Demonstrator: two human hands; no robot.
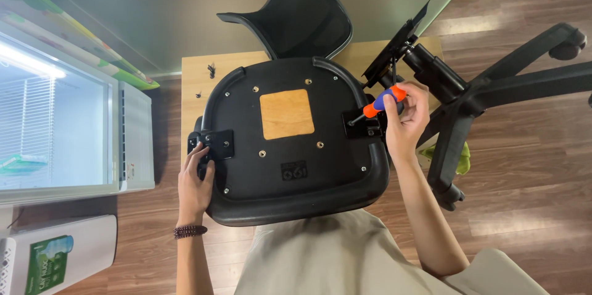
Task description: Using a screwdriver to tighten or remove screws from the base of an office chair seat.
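Seat underside (296, 171) at frame bottom centre, on table (196, 76). Left hand (195, 178) closed around left bracket (213, 145). Right hand (407, 116) grips screwdriver (377, 105), shaft slanting down-left into right bracket (364, 125).

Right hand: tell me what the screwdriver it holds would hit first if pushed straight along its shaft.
The right hand points the screwdriver down-left, its tip at the black bracket on the upturned chair seat. Pushed on, it would likely meet that bracket first, probably a screw there; depth is unclear.

Wooden table (196, 79); upturned chair seat (296, 147), screws (211, 70)
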